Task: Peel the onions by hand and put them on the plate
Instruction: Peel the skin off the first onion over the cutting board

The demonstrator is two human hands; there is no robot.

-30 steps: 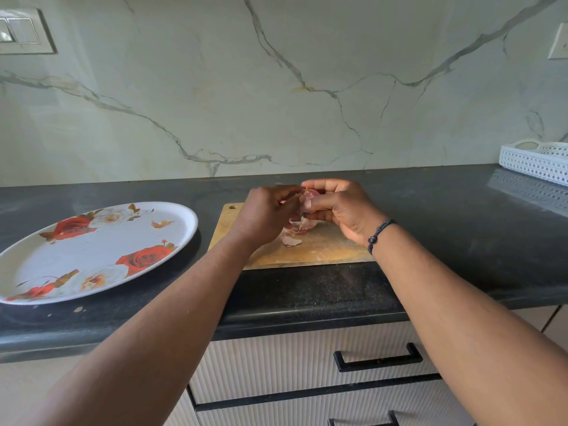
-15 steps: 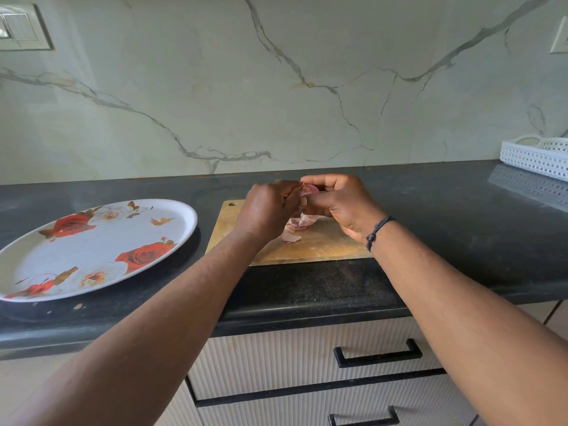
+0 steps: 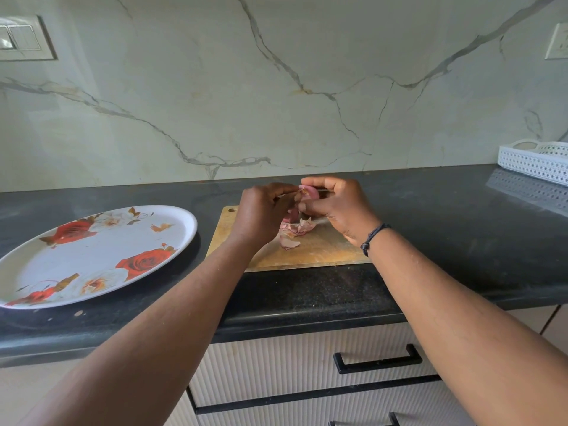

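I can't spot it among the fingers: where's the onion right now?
In the head view the onion is centre frame, held between the left hand and right hand, above the board and its peels.

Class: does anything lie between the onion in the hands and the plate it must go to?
Nothing visible does. The onion is held over the cutting board; only bare countertop separates that board from the plate on its left.
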